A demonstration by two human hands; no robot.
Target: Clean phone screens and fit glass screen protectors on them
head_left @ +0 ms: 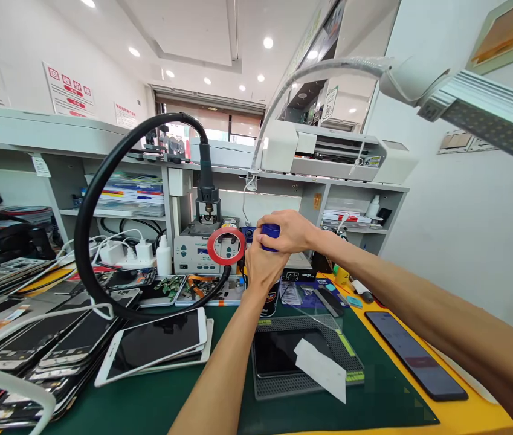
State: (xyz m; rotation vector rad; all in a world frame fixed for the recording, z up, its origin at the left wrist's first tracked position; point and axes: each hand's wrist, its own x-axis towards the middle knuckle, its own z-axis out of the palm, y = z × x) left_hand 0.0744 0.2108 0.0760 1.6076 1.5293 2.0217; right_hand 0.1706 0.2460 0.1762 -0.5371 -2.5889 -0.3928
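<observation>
My left hand (261,269) is wrapped round the body of a dark can or bottle (269,302) that stands on the green mat. My right hand (289,231) is closed over its blue cap (269,230) from above. Just left of the hands a red tape ring (226,246) hangs in front of a grey hot-air station (195,254). Below the hands a dark phone (283,351) lies on a grey mesh pad (304,382) with a white slip of paper (322,368) across it.
Stacks of phones and screens (57,344) cover the left side; a white phone (156,341) lies nearest. A thick black hose (102,181) loops over the bench. A dark phone (414,353) lies on the yellow edge at right. A lamp arm (329,67) hangs overhead.
</observation>
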